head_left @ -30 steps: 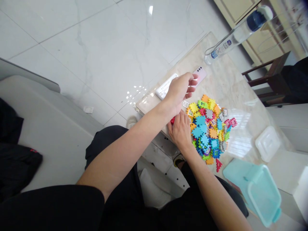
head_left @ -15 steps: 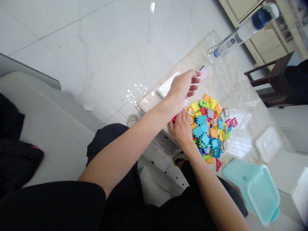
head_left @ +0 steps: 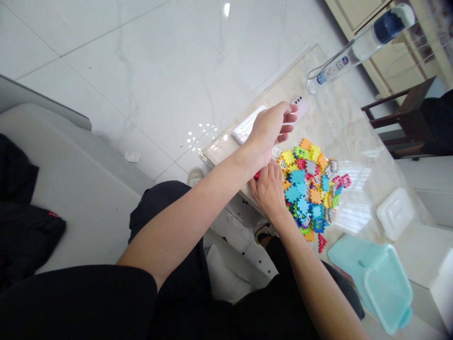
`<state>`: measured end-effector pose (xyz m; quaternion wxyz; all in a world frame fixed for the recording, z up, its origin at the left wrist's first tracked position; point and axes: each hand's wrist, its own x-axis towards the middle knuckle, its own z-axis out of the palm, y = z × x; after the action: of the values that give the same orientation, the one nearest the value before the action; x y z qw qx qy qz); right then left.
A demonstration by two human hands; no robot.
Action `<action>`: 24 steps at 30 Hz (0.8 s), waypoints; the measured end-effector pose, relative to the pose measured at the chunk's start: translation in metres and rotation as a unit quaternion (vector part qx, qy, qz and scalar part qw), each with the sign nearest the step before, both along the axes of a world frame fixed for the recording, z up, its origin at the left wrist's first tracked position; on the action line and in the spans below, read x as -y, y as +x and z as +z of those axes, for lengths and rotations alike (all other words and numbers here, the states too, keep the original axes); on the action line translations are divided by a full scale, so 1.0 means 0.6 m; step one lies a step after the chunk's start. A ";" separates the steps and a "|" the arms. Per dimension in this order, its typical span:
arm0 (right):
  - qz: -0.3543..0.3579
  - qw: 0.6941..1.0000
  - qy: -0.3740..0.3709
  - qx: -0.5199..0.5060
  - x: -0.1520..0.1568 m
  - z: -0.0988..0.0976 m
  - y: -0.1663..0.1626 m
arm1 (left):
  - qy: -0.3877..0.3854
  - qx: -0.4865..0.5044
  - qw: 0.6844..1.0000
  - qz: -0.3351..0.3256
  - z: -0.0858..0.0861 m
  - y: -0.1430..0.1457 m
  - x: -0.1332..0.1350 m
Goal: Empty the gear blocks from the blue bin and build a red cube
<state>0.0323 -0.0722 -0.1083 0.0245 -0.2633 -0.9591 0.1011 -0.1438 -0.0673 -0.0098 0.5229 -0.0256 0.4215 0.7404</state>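
My left hand [head_left: 273, 125] hovers over the table edge with its fingers loosely curled and apart, and no object shows in it. Just below its wrist, my right hand [head_left: 269, 190] rests at the table edge, fingers bent over a red plastic building piece [head_left: 257, 174]. Most of that piece is hidden by the fingers and the left wrist. Right beside the right hand lies a pile of colourful interlocking building pieces [head_left: 314, 196], in blue, orange, yellow, green, grey and pink. A small white window piece [head_left: 276, 152] lies at the pile's near corner.
A white box [head_left: 244, 130] and a pink phone [head_left: 300, 108] lie beyond my left hand. The clear bottle [head_left: 354, 54] stands at the table's far corner. A teal container [head_left: 354, 250] and its white lid [head_left: 395, 213] are to the right. Another person's dark-clothed leg shows at the right edge.
The view has shifted very slightly. Both hands keep the same positions, and the pile looks the same.
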 end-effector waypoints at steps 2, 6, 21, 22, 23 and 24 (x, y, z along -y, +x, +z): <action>0.001 1.000 0.001 -0.001 0.000 0.000 0.000 | 0.002 -0.001 1.000 -0.003 0.000 0.001 0.001; -0.003 1.000 -0.005 -0.010 -0.001 -0.003 -0.004 | -0.002 -0.007 1.000 0.001 -0.003 -0.002 0.002; -0.015 1.000 0.009 0.015 0.011 0.008 -0.010 | -0.012 -0.022 1.000 -0.007 0.003 -0.006 0.011; -0.017 1.000 0.012 0.012 0.015 0.013 -0.009 | -0.017 -0.027 0.999 -0.012 0.005 -0.007 0.015; -0.018 1.000 0.014 0.009 0.019 0.021 -0.006 | -0.021 -0.035 0.999 -0.017 0.007 -0.007 0.018; -0.019 1.000 0.015 0.006 0.024 0.031 -0.001 | -0.023 -0.047 0.998 -0.021 0.009 -0.006 0.022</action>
<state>0.0316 -0.0863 -0.0895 0.0247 -0.2813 -0.9555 0.0849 -0.1474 -0.0804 -0.0045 0.5173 0.0057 0.4632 0.7196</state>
